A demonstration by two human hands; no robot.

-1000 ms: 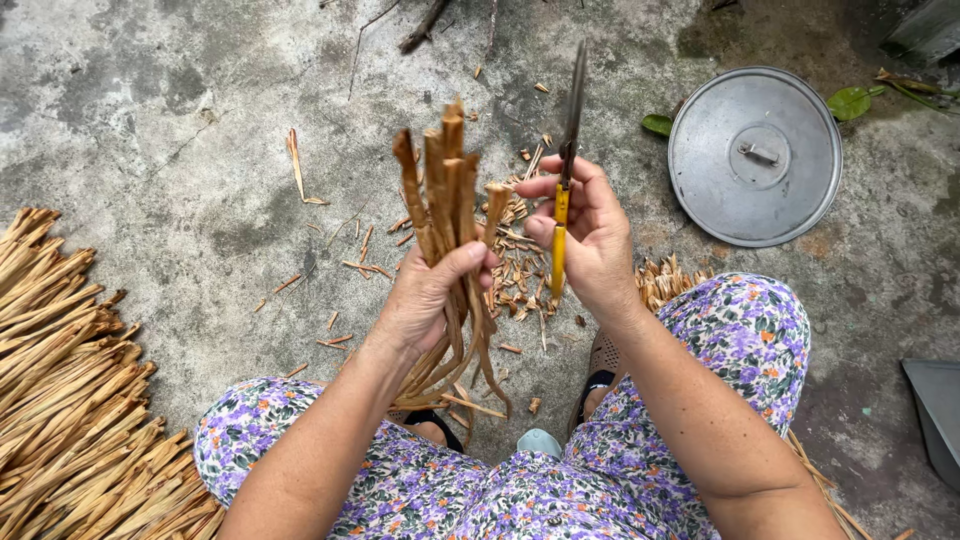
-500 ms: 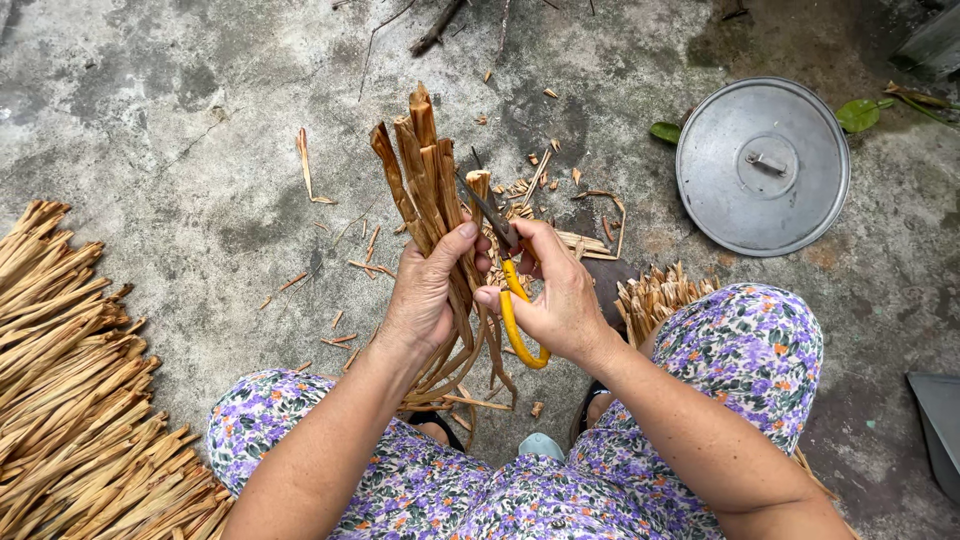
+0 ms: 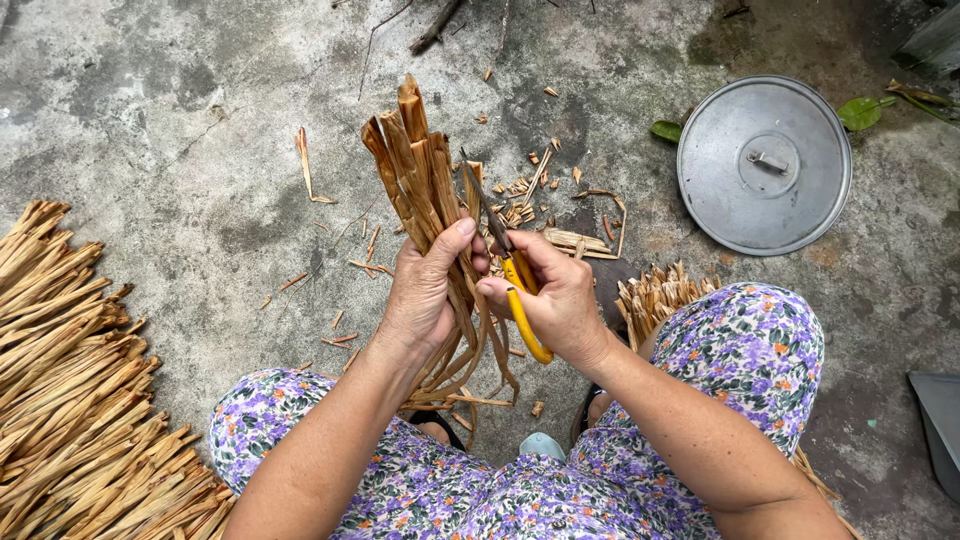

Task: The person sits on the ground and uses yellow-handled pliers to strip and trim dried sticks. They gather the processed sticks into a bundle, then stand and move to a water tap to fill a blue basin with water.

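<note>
Left hand (image 3: 425,290) clamps dried leaf bundle (image 3: 420,180) upright; right hand (image 3: 555,300) grips yellow-handled scissors (image 3: 505,265), blades against strips. Trimming step, apparently; blades need squaring on the ends.

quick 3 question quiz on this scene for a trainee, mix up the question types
1. True or false: the right hand holds yellow-handled scissors.
2. What does the left hand grip?
A. a round metal lid
B. a bundle of dried leaf strips
C. a green leaf
3. Fill in: the round metal lid lies on the concrete ground on the person's ____ side.

Key: 1 true. 2 B, the bundle of dried leaf strips. 3 right.
</note>
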